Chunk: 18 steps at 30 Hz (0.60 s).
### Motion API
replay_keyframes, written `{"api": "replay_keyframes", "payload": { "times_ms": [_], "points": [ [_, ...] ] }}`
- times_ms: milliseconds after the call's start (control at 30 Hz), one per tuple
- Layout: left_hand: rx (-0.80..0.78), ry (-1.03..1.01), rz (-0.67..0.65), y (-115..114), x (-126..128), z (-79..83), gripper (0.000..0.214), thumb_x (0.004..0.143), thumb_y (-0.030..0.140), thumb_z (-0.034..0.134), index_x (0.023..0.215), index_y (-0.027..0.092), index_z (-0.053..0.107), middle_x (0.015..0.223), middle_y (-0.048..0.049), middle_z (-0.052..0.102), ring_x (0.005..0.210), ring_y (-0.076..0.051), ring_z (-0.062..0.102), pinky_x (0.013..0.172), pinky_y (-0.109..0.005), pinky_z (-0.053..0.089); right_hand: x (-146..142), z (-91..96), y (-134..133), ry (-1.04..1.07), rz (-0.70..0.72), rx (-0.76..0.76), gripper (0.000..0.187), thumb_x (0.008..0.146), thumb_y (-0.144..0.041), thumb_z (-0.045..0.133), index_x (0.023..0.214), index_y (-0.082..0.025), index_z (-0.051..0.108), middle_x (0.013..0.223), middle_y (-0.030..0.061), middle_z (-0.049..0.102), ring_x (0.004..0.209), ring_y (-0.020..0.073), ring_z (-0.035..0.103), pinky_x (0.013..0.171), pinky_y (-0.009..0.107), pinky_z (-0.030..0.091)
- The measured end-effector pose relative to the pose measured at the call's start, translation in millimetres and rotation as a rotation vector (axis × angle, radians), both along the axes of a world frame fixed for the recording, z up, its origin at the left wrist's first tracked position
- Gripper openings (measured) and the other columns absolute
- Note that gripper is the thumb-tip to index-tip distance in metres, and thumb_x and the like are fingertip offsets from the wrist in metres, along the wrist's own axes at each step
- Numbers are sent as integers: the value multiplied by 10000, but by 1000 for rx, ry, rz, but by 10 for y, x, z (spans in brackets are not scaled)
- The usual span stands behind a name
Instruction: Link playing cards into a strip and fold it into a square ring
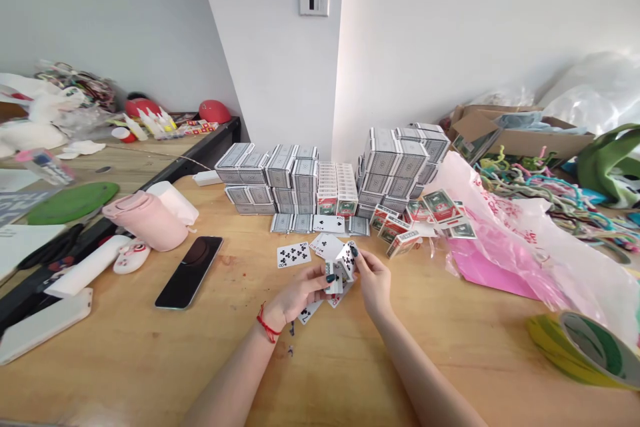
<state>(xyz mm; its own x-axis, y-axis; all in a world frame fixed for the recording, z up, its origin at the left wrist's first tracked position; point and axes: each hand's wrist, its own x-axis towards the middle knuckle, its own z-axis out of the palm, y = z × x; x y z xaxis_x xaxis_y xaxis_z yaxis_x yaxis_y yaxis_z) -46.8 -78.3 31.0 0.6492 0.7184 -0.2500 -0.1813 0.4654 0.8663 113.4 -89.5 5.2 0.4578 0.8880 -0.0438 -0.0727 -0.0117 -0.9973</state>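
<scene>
My left hand [299,293], with a red string on its wrist, and my right hand [373,280] meet over the middle of the wooden table [350,360]. Both pinch a small bunch of playing cards [341,269], fingers curled round them. Loose cards lie under and just beyond the hands: an eight of clubs [293,254] face up, a few more [327,245] next to it. Behind stand stacked card boxes [280,177] on the left and a taller stack [397,163] on the right.
A black phone [189,271] lies left of my hands, next to a pink bottle [146,220] on its side. A pink plastic bag [505,240] and loose card packs [430,213] lie on the right. Tape rolls [590,350] sit at the far right edge.
</scene>
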Motion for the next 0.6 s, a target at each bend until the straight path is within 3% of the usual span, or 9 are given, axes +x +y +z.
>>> {"api": "replay_keyframes", "payload": {
  "times_ms": [133,233,300,433,600],
  "points": [
    [401,220,118,-5,8,40,209,689,302,632,772,156,508,933,-57,540,861,-165,528,751,-295,435,18,-60,23,72,-27,-42,323,682,-453,583,829,-166,595,747,50,630,605,165,558,501,265,456],
    [786,422,272,-38,36,49,184,653,233,648,687,168,481,1024,-61,491,996,-192,475,853,-324,404,5,-124,40,55,2,-67,297,678,-461,572,790,-188,534,719,34,608,572,158,550,477,261,452],
    [960,546,323,-62,48,39,166,650,197,640,666,175,477,1049,-63,472,1038,-203,450,908,-355,372,-7,-152,43,17,16,-65,275,684,-453,563,779,-202,501,685,20,601,556,153,546,469,251,440],
    [1080,675,343,-79,49,7,128,682,168,601,665,178,474,1093,-72,438,934,-183,488,864,-367,402,-46,-116,18,38,64,-73,270,684,-430,565,799,-227,430,620,-22,574,481,129,503,410,221,385],
    [1067,684,302,-74,44,-20,96,702,132,546,675,176,465,1069,-66,417,762,-129,501,701,-298,458,-154,19,-53,193,297,-45,288,710,-466,549,788,-236,394,615,-59,512,438,87,428,379,186,319]
  ]
}}
